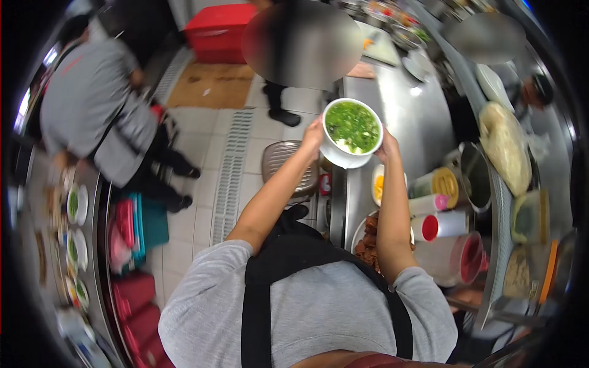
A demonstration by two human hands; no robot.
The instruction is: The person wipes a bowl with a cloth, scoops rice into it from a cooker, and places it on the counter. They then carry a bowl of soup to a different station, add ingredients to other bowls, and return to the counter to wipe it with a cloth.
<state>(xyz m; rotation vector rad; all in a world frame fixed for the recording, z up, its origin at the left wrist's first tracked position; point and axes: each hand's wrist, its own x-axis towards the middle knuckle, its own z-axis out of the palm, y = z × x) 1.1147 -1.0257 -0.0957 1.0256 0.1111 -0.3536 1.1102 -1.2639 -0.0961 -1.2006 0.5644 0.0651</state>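
Note:
A white bowl (332, 146) full of chopped greens (351, 122), with some pale pieces near its lower edge, is held up in front of me. Beneath it shows a white saucer (345, 162). My left hand (313, 137) grips the left side, its fingers partly hidden behind the dishes. On the opposite side, my right hand (387, 146) is closed around the edge. Both forearms are stretched forward, near the left edge of the steel counter (402, 116). A bowl with yellow food (378, 184) and a dish of brown pieces (368, 245) sit by my right forearm.
Plastic containers (445, 187) and a metal pot (475, 178) crowd the counter's right. A backless stool (288, 162) stands on the tiled floor. One co-worker (92, 104) is at the left counter; a blurred person (304, 43) stands ahead. A red cooler (218, 34) lies beyond.

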